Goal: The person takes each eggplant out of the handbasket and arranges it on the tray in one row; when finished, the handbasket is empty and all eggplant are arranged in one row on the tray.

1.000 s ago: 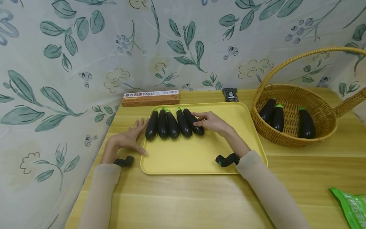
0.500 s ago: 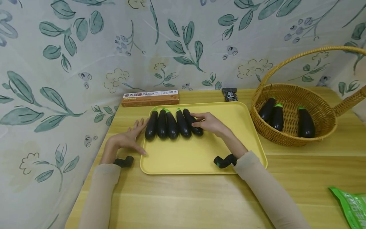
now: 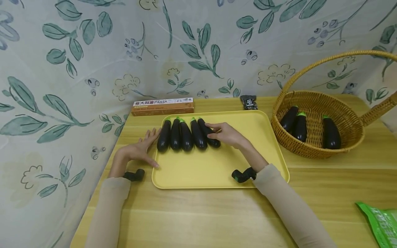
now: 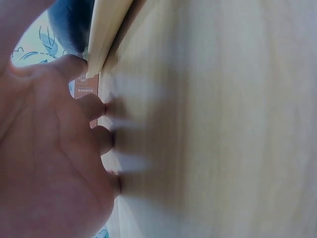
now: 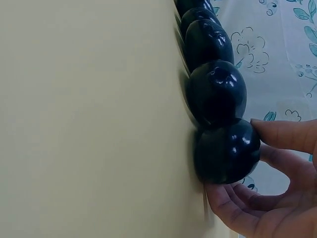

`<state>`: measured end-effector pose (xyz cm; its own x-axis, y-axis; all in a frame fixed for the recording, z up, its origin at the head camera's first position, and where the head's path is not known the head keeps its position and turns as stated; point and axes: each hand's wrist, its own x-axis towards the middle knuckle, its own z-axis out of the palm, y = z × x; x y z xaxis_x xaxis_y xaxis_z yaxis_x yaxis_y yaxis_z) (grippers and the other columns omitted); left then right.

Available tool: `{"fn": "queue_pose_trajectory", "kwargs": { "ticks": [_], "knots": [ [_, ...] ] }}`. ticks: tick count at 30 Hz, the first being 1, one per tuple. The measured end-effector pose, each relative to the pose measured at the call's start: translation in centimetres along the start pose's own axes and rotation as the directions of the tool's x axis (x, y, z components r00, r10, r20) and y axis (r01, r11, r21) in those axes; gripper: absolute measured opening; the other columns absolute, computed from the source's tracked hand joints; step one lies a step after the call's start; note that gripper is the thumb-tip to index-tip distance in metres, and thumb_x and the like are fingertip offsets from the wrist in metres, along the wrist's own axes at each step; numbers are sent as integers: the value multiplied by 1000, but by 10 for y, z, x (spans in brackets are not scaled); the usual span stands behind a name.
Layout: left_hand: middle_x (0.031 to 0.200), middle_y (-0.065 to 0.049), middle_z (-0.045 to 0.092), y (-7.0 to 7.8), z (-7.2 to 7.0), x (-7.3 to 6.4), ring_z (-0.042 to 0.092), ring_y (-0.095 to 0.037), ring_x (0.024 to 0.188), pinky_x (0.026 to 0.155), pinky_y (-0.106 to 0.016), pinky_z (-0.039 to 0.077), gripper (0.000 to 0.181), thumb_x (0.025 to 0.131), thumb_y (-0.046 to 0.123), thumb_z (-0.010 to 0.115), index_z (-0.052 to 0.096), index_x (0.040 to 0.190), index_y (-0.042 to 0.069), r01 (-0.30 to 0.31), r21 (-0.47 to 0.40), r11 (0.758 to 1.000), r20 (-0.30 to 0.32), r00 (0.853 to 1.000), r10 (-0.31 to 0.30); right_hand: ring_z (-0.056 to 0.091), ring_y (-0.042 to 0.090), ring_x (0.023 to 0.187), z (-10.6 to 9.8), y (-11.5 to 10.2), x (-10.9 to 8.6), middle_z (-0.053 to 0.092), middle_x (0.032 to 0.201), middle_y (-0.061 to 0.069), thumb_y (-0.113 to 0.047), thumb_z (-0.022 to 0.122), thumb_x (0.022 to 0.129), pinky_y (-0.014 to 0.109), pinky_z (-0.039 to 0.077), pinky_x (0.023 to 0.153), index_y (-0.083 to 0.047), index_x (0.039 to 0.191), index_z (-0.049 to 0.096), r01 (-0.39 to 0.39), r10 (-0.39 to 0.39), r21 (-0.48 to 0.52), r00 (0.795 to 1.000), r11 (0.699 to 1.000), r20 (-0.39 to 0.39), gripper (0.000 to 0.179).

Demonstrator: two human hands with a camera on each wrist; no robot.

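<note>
Several dark purple eggplants lie side by side in a row on a yellow tray [image 3: 198, 172], their green stem ends toward the wall. My right hand [image 3: 227, 133] holds the rightmost eggplant [image 3: 208, 132] between thumb and fingers. In the right wrist view, the rounded end of that eggplant [image 5: 228, 152] touches its neighbour [image 5: 217, 91]. At the tray's left edge, my left hand [image 3: 139, 150] is spread, near the leftmost eggplant [image 3: 164, 136]. The left wrist view has the fingertips of this hand [image 4: 49, 134] on the wooden table, one digit touching the tray's rim.
A wicker basket [image 3: 319, 153] with three eggplants stands right of the tray. Behind the tray are a pasta box [image 3: 162, 106] and a small black packet [image 3: 249, 102]. A green bag [image 3: 381, 224] lies at the lower right. Patterned cloth rises behind the table [image 3: 192, 217].
My right hand and the rightmost eggplant have shifted very slightly left over the first half second. My left hand has kept its place at the tray's edge.
</note>
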<state>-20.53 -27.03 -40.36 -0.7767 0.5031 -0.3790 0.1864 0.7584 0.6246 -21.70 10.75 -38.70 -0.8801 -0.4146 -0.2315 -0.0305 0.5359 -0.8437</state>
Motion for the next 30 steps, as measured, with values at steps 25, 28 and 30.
{"fn": "queue_pose_trajectory", "kwargs": {
  "ticks": [25, 28, 30],
  "knots": [
    [169, -21, -28, -1, -1, -1, -32, -43, 154, 122, -73, -16, 149, 68, 44, 96, -12, 167, 19, -4, 7, 1000, 0, 1000, 4, 54, 42, 136, -58, 1, -47, 55, 148, 21, -30, 53, 109, 60, 43, 116, -19, 163, 35, 33, -30, -31, 995, 999, 93, 58],
    [169, -21, -28, -1, -1, -2, -32, -43, 154, 122, -73, -16, 149, 68, 43, 96, -12, 166, 19, -3, 9, 1000, 3, 1000, 3, 54, 44, 136, -75, 0, -65, 56, 148, 23, -32, 52, 109, 61, 42, 116, -19, 162, 36, 55, -45, -79, 992, 995, 119, 57],
    [169, -21, -28, -1, -1, -1, -32, -43, 154, 122, -73, -16, 149, 68, 43, 96, -12, 167, 19, -3, 13, 1000, 2, 1000, 3, 55, 44, 136, -86, -1, -78, 56, 148, 23, -31, 51, 110, 63, 42, 115, -18, 162, 36, 78, -62, -114, 988, 990, 140, 56]
  ]
}}
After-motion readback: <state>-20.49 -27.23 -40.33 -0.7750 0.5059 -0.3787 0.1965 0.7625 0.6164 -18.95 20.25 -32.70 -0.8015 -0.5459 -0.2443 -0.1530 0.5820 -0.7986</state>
